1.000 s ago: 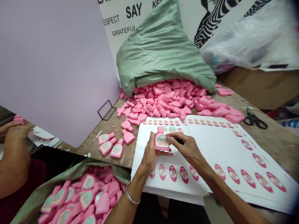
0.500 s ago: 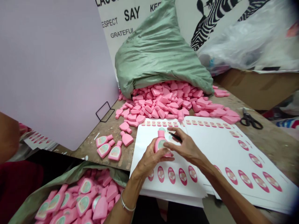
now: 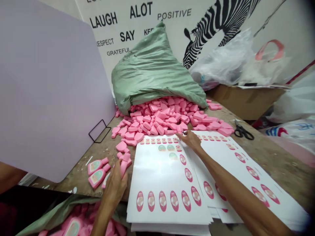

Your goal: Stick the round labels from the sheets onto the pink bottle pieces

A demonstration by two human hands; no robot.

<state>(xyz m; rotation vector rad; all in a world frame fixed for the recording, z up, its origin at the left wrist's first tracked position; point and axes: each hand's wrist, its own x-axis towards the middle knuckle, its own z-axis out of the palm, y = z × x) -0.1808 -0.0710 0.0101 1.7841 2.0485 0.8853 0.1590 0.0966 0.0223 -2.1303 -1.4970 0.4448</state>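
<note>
My left hand (image 3: pixel 115 182) is at the table's left side, closed around a pink toy bottle (image 3: pixel 124 163) seen edge-on; the bottle's front is hidden. Beside that hand lie pink bottles with oval pale-green labels (image 3: pixel 96 178), one partly covered by my fingers. My right hand (image 3: pixel 191 140) reaches over the top right corner of a white sticker sheet (image 3: pixel 150 167), pinching a thin dark tool (image 3: pixel 184 133) whose kind I cannot make out. Pink oval stickers (image 3: pixel 162 200) run along the sheet's lower edge, and a few pale-green ones (image 3: pixel 171 147) sit near its top.
A green sack (image 3: pixel 157 72) spills a heap of plain pink bottles (image 3: pixel 159 118) at the back. Black scissors (image 3: pixel 243 131) and more sheets (image 3: pixel 221 157) lie right. A black wire stand (image 3: pixel 99 131) and pale panel (image 3: pixel 49 82) are left; below, an open sack holds bottles (image 3: pixel 73 226).
My hands have moved apart: the left went left to the labelled bottles, the right went up to the sheet's top corner. The labelled bottle is no longer held over the sheet. The view has shifted.
</note>
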